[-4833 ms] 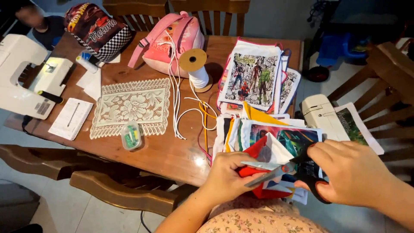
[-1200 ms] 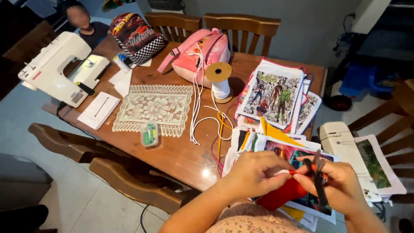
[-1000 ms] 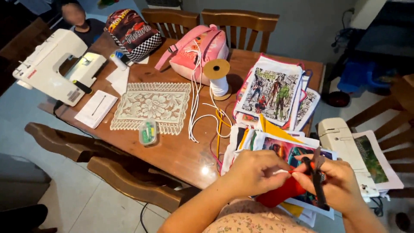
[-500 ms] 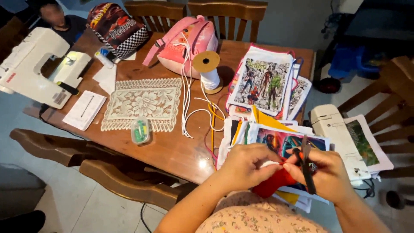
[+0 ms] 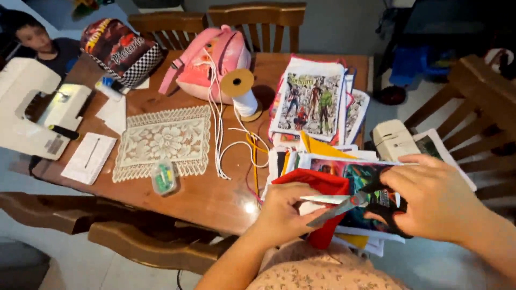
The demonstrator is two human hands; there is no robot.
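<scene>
My left hand (image 5: 285, 212) grips red fabric (image 5: 317, 185); my right hand (image 5: 438, 201) holds opened scissors (image 5: 355, 204). Printed sheets (image 5: 317, 102) and a cord spool (image 5: 242, 91) lie beyond.

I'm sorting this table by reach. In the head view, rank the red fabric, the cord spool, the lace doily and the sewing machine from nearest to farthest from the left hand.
1. red fabric, held in the left hand.
2. cord spool, table centre.
3. lace doily, farther left.
4. sewing machine, far left edge.

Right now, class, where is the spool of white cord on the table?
In the head view, the spool of white cord stands upright near the table's far middle, just right of the pink backpack and left of the printed fabric stack.
</scene>
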